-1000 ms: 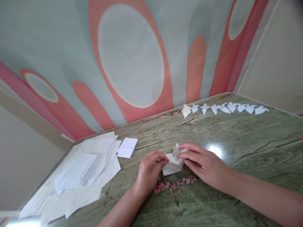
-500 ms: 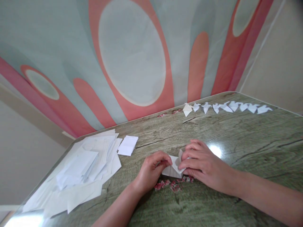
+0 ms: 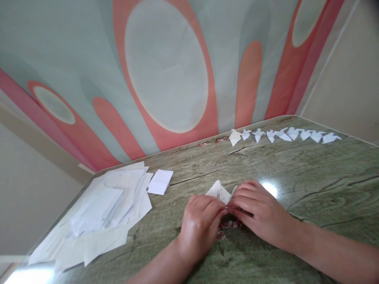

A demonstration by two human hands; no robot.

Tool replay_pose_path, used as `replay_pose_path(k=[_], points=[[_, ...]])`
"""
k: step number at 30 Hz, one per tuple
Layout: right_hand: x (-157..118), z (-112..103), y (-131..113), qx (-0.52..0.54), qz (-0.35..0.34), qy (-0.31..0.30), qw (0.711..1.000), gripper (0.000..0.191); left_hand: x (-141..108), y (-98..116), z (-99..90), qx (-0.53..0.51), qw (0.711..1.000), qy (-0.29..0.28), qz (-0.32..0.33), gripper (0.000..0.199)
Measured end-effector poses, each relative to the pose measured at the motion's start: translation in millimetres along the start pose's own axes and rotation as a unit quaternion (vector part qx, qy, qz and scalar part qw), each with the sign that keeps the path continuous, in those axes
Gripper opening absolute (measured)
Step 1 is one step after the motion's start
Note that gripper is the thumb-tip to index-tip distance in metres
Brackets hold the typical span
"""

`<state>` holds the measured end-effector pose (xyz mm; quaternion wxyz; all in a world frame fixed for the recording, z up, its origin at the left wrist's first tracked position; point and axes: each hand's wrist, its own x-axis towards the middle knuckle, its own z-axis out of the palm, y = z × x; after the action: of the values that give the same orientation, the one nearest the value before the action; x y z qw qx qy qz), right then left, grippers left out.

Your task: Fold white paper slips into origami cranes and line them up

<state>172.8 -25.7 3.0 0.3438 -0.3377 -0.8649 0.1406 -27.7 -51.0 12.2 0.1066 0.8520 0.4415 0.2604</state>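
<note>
Between my two hands is a folded sheet of white paper, its pointed flaps rising behind the fingers. My left hand pinches its near edge from the left, thumb against the fingertips. From the right, my right hand grips the same paper, fingertips almost meeting those of the left. The lower part of the paper is hidden by the fingers. Beneath them the wood-patterned tabletop shows a small printed flower pattern.
Several small white folded paper birds stand in a row along the table's far right edge. To the left lies a spread pile of white sheets, with a small folded paper beside it. A patterned wall rises behind the table.
My left hand has moved right and closed in on my right hand. The paper has turned, so a peaked flap now points up and away.
</note>
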Motion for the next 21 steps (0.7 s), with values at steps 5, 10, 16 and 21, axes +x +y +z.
replay_pose_path(k=[5,10,16,21], points=[[-1,4,7,0.012,-0.004,0.049,0.999,0.006,2,-11,-1.3,-0.001,0.999,0.038,-0.006,0.01],[-1,4,10,0.002,0.001,0.078,0.997,0.019,3,-18,-5.0,-0.01,0.998,0.049,-0.025,0.009],[-1,5,10,0.012,0.005,0.065,0.998,0.014,3,-17,-4.3,-0.006,0.999,0.029,-0.034,0.009],[-2,7,8,0.047,0.104,0.054,0.992,0.019,3,-17,-4.6,-0.011,0.999,0.024,-0.039,0.009]])
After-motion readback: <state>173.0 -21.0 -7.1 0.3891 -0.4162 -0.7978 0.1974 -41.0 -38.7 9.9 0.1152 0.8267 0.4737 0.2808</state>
